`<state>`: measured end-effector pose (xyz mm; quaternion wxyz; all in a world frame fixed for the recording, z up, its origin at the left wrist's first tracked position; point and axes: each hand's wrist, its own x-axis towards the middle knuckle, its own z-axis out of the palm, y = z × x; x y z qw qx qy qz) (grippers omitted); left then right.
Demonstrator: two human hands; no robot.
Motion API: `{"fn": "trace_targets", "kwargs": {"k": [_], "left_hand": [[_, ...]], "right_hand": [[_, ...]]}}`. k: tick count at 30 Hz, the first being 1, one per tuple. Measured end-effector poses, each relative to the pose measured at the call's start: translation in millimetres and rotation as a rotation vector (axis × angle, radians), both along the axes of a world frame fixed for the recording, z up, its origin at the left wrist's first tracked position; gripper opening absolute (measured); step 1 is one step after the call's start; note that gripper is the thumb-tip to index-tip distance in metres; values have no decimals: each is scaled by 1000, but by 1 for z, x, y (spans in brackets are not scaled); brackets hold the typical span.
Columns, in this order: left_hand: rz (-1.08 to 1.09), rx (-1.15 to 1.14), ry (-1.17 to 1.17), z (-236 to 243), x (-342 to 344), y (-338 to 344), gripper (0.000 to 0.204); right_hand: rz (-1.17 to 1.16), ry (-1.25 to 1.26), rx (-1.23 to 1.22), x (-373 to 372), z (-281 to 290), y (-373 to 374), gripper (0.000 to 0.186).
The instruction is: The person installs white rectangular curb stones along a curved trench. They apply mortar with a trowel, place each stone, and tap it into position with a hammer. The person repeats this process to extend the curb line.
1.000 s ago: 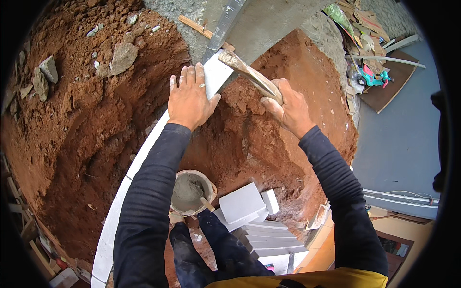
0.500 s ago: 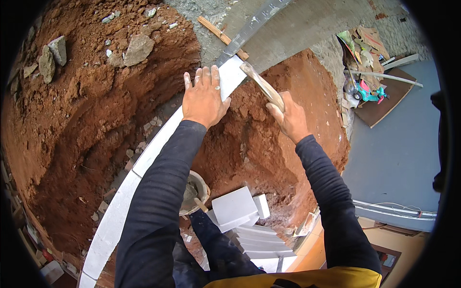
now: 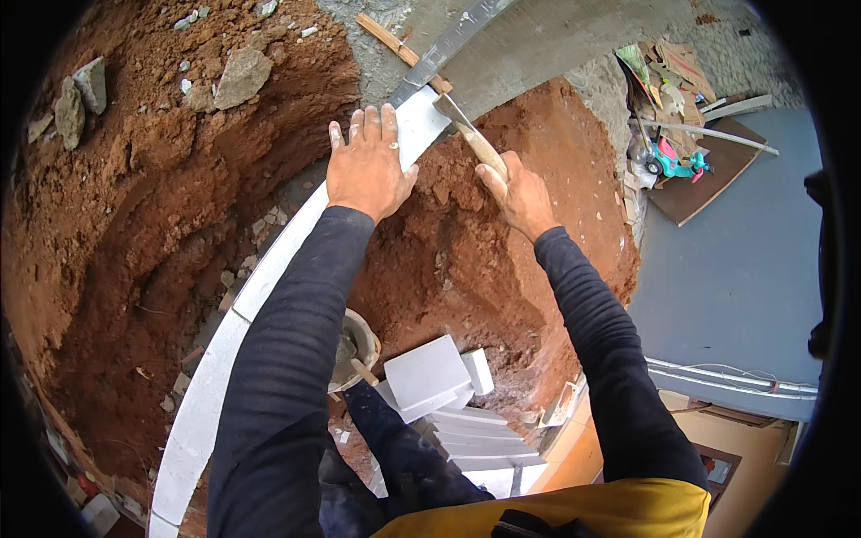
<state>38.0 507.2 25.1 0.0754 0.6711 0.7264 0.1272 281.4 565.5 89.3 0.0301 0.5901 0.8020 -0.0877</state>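
My left hand [image 3: 366,166] lies palm down with outstretched fingers on a course of white lightweight blocks [image 3: 281,255], near its far end. White smears mark its fingertips. My right hand [image 3: 520,193] is closed round the pale wooden handle of a short tool [image 3: 482,148] with a flat, dark metal blade. The blade lies at the right edge of the end block [image 3: 420,125]; whether it touches cannot be told. Just beyond, a long grey metal straightedge [image 3: 448,47] runs away from the blocks, crossing a wooden strip [image 3: 395,42].
Reddish earth [image 3: 161,224] slopes on both sides of the blocks. Below my arms are a mortar bucket [image 3: 357,350] with a wooden handle sticking out and stacked white blocks [image 3: 430,377]. Cardboard scraps [image 3: 673,90] and a turquoise ride-on toy [image 3: 677,161] lie at right.
The whole view has shifted slightly, so everything appears further up and left. The tool has turned in my right hand, and its metal blade now shows. My left hand stays on the blocks.
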Motion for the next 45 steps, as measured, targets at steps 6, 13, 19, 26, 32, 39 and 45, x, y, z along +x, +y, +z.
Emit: {"fn": "trace_targets", "kwargs": {"k": [6, 13, 19, 26, 32, 39, 45], "left_hand": [[9, -22, 4, 1, 0, -1, 93], [18, -10, -2, 0, 0, 0, 93], [11, -11, -18, -1, 0, 0, 93], [17, 1, -12, 1, 0, 1, 92], [10, 7, -43, -1, 0, 1, 91], [0, 5, -28, 1, 1, 0, 92], [7, -47, -5, 5, 0, 2, 92]], "right_hand": [[227, 535, 181, 4, 19, -32, 49], [51, 121, -7, -9, -3, -8, 54], [222, 573, 163, 3, 8, -30, 55], [14, 142, -50, -12, -1, -3, 55], [182, 632, 187, -2, 1, -13, 59], [22, 184, -70, -3, 0, 4, 60], [105, 460, 118, -5, 8, -2, 58]]}}
